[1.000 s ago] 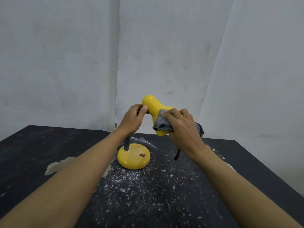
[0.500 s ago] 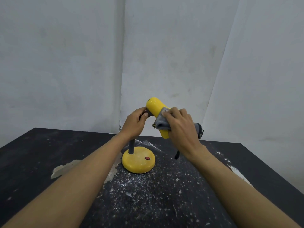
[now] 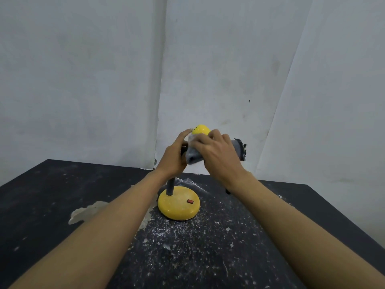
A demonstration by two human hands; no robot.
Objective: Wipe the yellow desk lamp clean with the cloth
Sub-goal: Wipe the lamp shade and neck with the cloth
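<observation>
The yellow desk lamp stands on a round base (image 3: 179, 205) with a red switch and a grey neck. Only the rounded top of its yellow head (image 3: 201, 129) shows above my hands. My left hand (image 3: 174, 156) grips the lamp where the neck meets the head, thumb up against the head. My right hand (image 3: 216, 155) holds a grey cloth (image 3: 239, 150) bunched over the head and presses it on the lamp. A frayed end of the cloth sticks out to the right of my knuckles.
The lamp sits on a black table (image 3: 52, 195) strewn with white dust and flakes, with a worn pale patch (image 3: 87, 211) to the left. White walls stand close behind. The table's right edge (image 3: 343, 222) runs diagonally.
My right hand has slid the cloth left and up over the lamp head, covering most of it. The left hand keeps its hold. The view has shifted slightly.
</observation>
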